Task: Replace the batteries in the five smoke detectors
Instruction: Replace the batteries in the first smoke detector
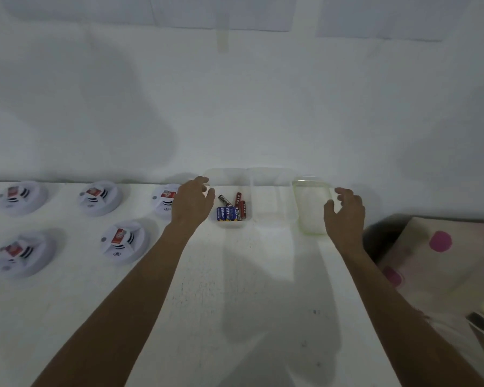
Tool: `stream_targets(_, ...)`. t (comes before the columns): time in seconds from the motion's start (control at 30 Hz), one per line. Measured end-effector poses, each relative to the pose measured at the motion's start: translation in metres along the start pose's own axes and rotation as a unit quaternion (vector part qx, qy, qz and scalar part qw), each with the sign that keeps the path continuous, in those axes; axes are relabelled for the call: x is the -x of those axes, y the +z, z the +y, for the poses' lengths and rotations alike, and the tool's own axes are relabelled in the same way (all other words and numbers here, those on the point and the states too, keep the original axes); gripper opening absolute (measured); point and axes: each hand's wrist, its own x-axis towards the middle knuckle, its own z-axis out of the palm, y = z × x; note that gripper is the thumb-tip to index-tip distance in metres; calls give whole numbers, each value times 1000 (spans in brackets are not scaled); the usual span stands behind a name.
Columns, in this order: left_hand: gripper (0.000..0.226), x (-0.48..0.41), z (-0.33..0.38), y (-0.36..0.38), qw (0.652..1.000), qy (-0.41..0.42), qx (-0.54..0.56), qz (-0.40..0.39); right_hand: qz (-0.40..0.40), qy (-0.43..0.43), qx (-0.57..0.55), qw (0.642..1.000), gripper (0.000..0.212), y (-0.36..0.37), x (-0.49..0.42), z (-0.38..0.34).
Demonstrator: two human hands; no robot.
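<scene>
Several white round smoke detectors lie on the white table at the left, each with a red label: one at the back left, one beside it, one partly hidden by my left hand, and two in front. A clear plastic box near the wall holds several batteries, blue, red and black. My left hand hovers with fingers apart at that box's left edge. My right hand is open beside a green-rimmed clear lid.
A second clear box stands between the battery box and the lid. The wall runs right behind the boxes. A patterned cloth with pink dots lies off the table's right edge.
</scene>
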Motion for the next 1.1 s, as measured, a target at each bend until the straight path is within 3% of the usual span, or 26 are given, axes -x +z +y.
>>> stream_targets(0.4,22,59,-49,-77,997,62,49,19,-130,-53,-200,970,15,6,102,-134)
stream_targets(0.6,27,86,-105,-119,999,22,24,-10,-240,-57,-197,949,15,51,154,-185)
stream_targets(0.73,56,93,-144,-131,999,-15,32,-41,-310,-48,-172,934,18,95,186,-209)
stream_targets(0.87,49,91,-161,-138,991,-66,0,-114,-370,-8,-132,920,33,135,209,-228)
stream_targets(1.0,70,77,-194,-119,985,-73,54,-148,-362,32,-99,926,35,160,224,-244)
stream_targets(1.1,50,87,-177,-140,986,-47,46,-154,-334,55,-106,935,25,172,231,-250)
